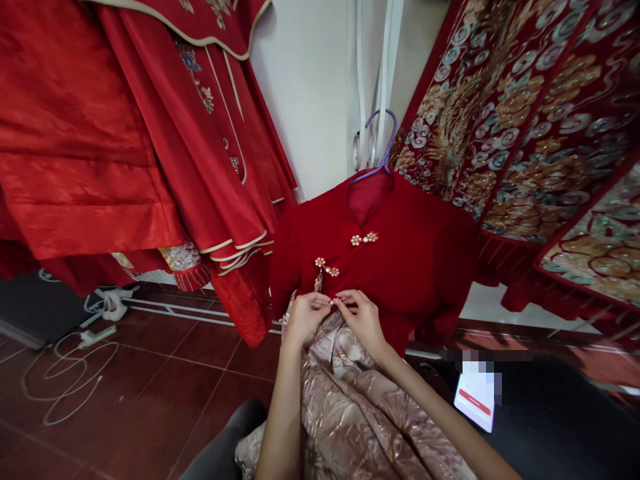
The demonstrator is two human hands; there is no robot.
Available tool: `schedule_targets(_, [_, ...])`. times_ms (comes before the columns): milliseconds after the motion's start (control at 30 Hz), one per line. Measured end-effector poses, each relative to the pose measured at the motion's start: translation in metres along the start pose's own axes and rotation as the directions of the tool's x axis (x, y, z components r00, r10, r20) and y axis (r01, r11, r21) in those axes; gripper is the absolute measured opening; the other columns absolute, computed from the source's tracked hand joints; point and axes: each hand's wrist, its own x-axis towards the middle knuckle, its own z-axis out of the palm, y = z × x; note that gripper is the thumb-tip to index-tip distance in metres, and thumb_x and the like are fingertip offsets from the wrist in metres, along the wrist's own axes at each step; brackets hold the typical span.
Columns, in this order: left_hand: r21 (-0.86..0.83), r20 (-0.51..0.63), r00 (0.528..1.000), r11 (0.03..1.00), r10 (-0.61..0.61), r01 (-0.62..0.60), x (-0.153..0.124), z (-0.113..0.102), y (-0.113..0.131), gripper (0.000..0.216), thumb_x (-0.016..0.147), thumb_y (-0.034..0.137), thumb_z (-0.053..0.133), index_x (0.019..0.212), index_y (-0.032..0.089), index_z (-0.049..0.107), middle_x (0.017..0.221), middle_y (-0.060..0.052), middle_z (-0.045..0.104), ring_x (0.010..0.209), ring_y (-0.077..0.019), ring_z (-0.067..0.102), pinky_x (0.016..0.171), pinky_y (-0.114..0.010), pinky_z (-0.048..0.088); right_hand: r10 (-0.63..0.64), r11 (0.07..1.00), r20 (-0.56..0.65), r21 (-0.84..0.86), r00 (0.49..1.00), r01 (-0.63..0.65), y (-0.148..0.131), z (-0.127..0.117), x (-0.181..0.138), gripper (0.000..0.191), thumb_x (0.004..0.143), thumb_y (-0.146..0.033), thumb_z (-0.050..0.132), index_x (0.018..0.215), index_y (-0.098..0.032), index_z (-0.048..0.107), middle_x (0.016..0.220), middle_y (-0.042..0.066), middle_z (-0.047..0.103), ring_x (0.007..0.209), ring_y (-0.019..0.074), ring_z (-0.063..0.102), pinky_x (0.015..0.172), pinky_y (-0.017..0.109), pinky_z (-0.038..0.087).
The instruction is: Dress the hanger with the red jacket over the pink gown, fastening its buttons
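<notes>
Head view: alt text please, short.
Left hand and right hand pinch the front of a red jacket with pearl clasps, hung on a purple hanger above pinkish brocade fabric. Red garments hang left, embroidered panels right.

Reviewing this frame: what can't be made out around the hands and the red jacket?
1. Head view: whether the left hand and right hand grip anything at the front of the red jacket is hidden by their own fingers.
2. Head view: the jacket's lower front is covered by the pink brocade fabric.
3. Head view: the print on the white card is pixelated.
4. Head view: the embroidered panels are cut off by the right edge.
</notes>
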Motion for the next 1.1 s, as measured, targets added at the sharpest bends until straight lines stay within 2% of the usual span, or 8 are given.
schedule_targets(67, [0.06,0.011,0.999,0.998,0.031,-0.032,-0.001,-0.005,0.002,0.021,0.069,0.005,0.063,0.087,0.013,0.071,0.086,-0.008,0.074,0.074,-0.0154,0.069,0.073,-0.028,0.055,0.05,0.998,0.015,0.034,0.999,-0.05,0.001,-0.007,-0.005,0.026,0.086,-0.031,0.059,0.109,-0.02,0.057,0.094,0.005,0.065,0.082,0.0166,0.066,0.069,0.029,0.058])
schedule_targets(167, [0.168,-0.038,0.997,0.984,0.065,-0.057,-0.003,-0.014,0.004,0.027,0.068,0.002,0.059,0.089,0.016,0.069,0.09,-0.005,0.073,0.074,-0.0131,0.067,0.072,-0.025,0.053,0.122,0.988,0.048,0.084,0.991,-0.126,0.004,-0.021,-0.012,0.038,0.084,-0.033,0.062,0.118,-0.021,0.049,0.097,0.006,0.065,0.079,0.0168,0.067,0.066,0.029,0.059])
schedule_targets(233, [0.189,-0.025,0.996,0.979,0.088,-0.081,-0.005,-0.018,0.006,0.024,0.069,0.004,0.058,0.087,0.017,0.068,0.09,-0.004,0.073,0.075,-0.0129,0.067,0.073,-0.025,0.052,0.147,0.982,0.048,0.11,0.988,-0.151,0.005,-0.031,-0.015,0.036,0.083,-0.035,0.062,0.114,-0.02,0.05,0.098,0.007,0.065,0.078,0.0172,0.067,0.064,0.029,0.059])
schedule_targets(367, [0.21,0.077,0.988,0.966,0.137,-0.151,-0.008,-0.016,0.008,0.02,0.075,0.013,0.062,0.093,0.018,0.068,0.093,-0.004,0.072,0.076,-0.0132,0.066,0.071,-0.025,0.051,0.14,0.982,0.051,0.119,0.989,-0.145,0.004,-0.04,-0.017,0.026,0.084,-0.035,0.06,0.104,-0.019,0.057,0.095,0.008,0.066,0.085,0.0194,0.067,0.066,0.031,0.059])
schedule_targets(500, [0.25,0.095,0.977,0.945,0.192,-0.21,-0.008,-0.009,0.008,0.015,0.079,0.021,0.064,0.093,0.018,0.067,0.089,-0.004,0.07,0.075,-0.0136,0.065,0.071,-0.025,0.051,0.085,0.992,0.141,0.085,0.986,-0.098,0.001,-0.035,-0.019,0.027,0.086,-0.032,0.057,0.109,-0.019,0.062,0.107,0.009,0.067,0.097,0.0198,0.066,0.075,0.032,0.059])
schedule_targets(667, [0.237,0.063,0.967,0.938,0.246,-0.253,-0.005,-0.006,0.003,0.011,0.081,0.027,0.065,0.088,0.019,0.068,0.084,-0.003,0.07,0.077,-0.015,0.066,0.075,-0.026,0.051,0.012,0.991,0.222,0.13,0.975,-0.042,0.0,-0.025,-0.024,0.041,0.085,-0.028,0.058,0.125,-0.021,0.057,0.127,0.01,0.061,0.115,0.0215,0.059,0.087,0.037,0.057])
schedule_targets(833, [0.14,-0.001,0.972,0.962,0.237,-0.234,-0.003,-0.003,-0.001,0.016,0.075,0.033,0.071,0.081,0.019,0.067,0.083,-0.003,0.069,0.076,-0.0152,0.066,0.073,-0.026,0.053,0.014,0.99,0.222,0.137,0.975,-0.046,0.001,-0.024,-0.025,0.046,0.085,-0.029,0.059,0.13,-0.02,0.053,0.131,0.013,0.057,0.119,0.0227,0.056,0.087,0.038,0.057])
schedule_targets(1100, [0.077,-0.051,0.972,0.971,0.23,-0.226,-0.005,0.002,0.01,0.02,0.079,0.037,0.068,0.08,0.018,0.064,0.077,-0.002,0.068,0.073,-0.0142,0.065,0.068,-0.023,0.053,0.029,0.985,0.241,0.156,0.97,-0.068,0.002,-0.026,-0.024,0.039,0.085,-0.028,0.059,0.124,-0.021,0.055,0.127,0.011,0.059,0.119,0.0209,0.056,0.088,0.036,0.056])
